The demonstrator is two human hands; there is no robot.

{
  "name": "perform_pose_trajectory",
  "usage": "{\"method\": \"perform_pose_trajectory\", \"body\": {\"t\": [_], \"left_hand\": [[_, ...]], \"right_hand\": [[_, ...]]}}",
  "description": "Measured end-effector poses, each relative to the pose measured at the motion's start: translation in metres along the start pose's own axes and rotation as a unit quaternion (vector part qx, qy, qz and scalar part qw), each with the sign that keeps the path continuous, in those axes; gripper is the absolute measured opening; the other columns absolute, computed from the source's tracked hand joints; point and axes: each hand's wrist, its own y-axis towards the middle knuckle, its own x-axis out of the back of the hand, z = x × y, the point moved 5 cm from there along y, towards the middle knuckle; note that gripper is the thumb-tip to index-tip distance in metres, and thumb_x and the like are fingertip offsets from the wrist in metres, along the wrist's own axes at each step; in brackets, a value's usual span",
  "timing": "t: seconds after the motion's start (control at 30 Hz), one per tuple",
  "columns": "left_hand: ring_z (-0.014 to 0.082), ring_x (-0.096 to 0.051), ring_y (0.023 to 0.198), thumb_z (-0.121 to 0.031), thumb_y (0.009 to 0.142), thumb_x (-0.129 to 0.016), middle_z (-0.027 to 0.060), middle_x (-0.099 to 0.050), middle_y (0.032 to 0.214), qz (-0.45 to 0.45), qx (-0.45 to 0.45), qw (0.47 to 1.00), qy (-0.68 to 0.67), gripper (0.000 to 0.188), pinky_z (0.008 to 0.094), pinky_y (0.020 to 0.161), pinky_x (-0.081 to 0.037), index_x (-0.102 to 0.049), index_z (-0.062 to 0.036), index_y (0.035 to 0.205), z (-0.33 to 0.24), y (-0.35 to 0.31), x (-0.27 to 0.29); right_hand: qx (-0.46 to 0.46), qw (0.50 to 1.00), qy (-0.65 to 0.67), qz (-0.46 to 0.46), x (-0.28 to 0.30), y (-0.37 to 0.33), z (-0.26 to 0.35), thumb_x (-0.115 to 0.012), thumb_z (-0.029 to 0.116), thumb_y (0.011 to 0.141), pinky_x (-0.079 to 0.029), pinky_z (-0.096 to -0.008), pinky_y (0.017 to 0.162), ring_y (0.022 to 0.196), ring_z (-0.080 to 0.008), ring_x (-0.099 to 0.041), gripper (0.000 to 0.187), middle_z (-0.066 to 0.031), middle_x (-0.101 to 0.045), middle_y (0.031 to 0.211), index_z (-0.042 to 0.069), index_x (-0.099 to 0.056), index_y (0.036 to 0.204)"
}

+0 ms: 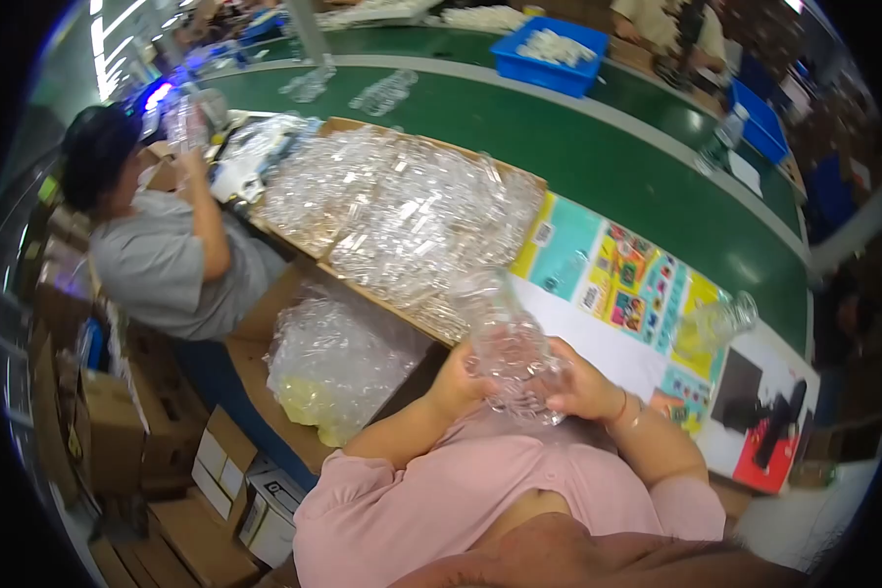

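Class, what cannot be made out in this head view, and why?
In the head view:
- clear plastic piece between left hand and right hand: exact shape lost to blur and glare
- clear pieces in cardboard tray: single outlines lost to overlap and glare
- white parts in blue bin: too small
- person in cream: head cut off by upper edge

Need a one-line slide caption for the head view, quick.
Left hand and right hand hold a clear, ridged piece by clear parts heaped in cardboard, near a co-worker in grey.
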Motion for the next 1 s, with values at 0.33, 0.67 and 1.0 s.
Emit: {"method": "perform_pose_trajectory", "body": {"t": [0.33,0.67,1.0], "left_hand": [[0.0237,-0.048,0.110,-0.029,0.064,-0.078,0.0098,-0.047,0.120,-0.087,0.006,0.989,-0.120,0.081,0.0380,0.094,-0.040,-0.035,0.0009,0.125,-0.001,-0.009,0.026],[0.0185,-0.048,0.109,-0.025,0.061,-0.081,0.0100,-0.051,0.117,-0.072,-0.012,0.995,0.067,0.082,0.0329,0.094,-0.039,-0.037,-0.0005,0.126,-0.018,-0.017,0.004],[0.0179,-0.052,0.104,-0.022,0.060,-0.081,0.0102,-0.055,0.113,-0.069,-0.074,0.991,0.091,0.079,0.0318,0.091,-0.041,-0.041,0.0026,0.123,-0.039,0.004,-0.026]], "right_hand": [[0.116,0.603,-0.782,-0.103,0.113,0.076,0.023,-0.055,0.003,0.071,-0.041,-0.0369,0.089,0.105,-0.0310,-0.049,0.039,-0.0142,-0.053,0.111,0.004,-0.052,0.109],[-0.036,0.742,-0.666,-0.070,0.117,0.029,0.040,-0.064,0.010,0.071,-0.044,-0.0352,0.078,0.088,-0.0294,-0.055,0.029,-0.0130,-0.056,0.091,0.002,-0.057,0.098],[0.088,0.967,-0.125,-0.204,0.076,-0.010,0.064,-0.062,0.006,0.077,-0.044,-0.0313,0.085,0.096,-0.0212,-0.056,0.037,-0.0136,-0.058,0.099,0.000,-0.048,0.111]]}}
